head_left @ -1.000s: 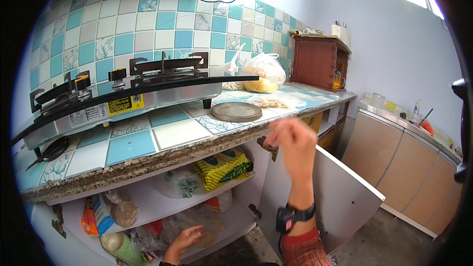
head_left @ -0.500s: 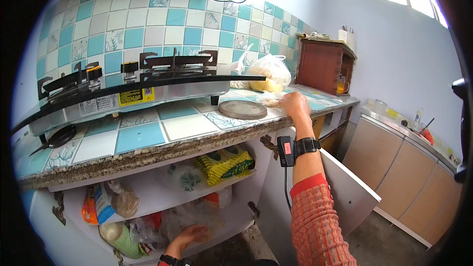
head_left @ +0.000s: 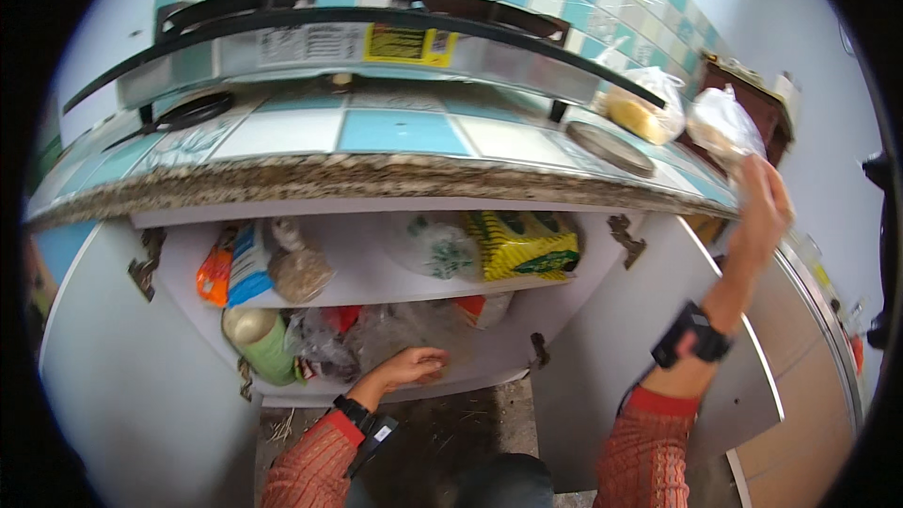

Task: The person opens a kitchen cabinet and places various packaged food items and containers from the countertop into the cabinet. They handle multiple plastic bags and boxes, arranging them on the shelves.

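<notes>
My right hand (head_left: 767,199), slightly blurred, is closed on a translucent white plastic bag (head_left: 726,124) held above the right end of the tiled counter. What the bag contains is hard to make out. My left hand (head_left: 411,369) is at the front of the cabinet's lower shelf, its fingers loosely stretched toward the right, with nothing visible in them. Just behind it lie crumpled clear plastic bags (head_left: 381,334). Beside those stands a green cylindrical package (head_left: 261,343). Another tied bag, with yellowish food (head_left: 644,111), sits on the counter near my right hand.
Both cabinet doors hang open, the right door (head_left: 673,357) beside my right arm. The upper shelf holds a yellow-green package (head_left: 527,246), a brown-filled bag (head_left: 299,273) and a blue-white packet (head_left: 248,265). On the counter are a gas stove (head_left: 310,47), a round grey disc (head_left: 609,149) and a small black pan (head_left: 195,111).
My right hand has lifted the plastic bag from the counter. The view has shifted down and toward the cabinet. My left hand's fingers are closer together, still by the lower shelf.
</notes>
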Demonstrator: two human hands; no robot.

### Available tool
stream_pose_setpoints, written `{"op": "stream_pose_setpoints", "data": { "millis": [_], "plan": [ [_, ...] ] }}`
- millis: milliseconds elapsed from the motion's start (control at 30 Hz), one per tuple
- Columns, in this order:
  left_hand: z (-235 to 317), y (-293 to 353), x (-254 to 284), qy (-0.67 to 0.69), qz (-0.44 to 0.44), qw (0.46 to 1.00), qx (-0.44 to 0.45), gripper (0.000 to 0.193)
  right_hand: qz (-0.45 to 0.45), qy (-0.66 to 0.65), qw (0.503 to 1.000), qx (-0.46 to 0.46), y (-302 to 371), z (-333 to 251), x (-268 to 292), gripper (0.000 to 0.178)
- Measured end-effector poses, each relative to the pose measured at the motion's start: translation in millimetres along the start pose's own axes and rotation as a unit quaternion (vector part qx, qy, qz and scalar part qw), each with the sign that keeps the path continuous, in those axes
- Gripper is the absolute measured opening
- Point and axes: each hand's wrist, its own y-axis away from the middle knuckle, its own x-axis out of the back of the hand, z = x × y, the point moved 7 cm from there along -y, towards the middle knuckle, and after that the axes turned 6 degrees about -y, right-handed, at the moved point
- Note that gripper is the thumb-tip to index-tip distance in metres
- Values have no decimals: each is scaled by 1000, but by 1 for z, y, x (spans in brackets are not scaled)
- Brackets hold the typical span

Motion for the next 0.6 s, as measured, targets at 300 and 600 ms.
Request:
{"op": "stream_pose_setpoints", "data": {
  "millis": [300,600],
  "plan": [
    [4,3,-9,1,-14,1000,19,46,-401,-65,905,-126,160,-86,-91,9],
    [9,12,2,9,-10,1000,-6,48,-444,-103,802,-385,302,18,-204,11]
  ]
}}
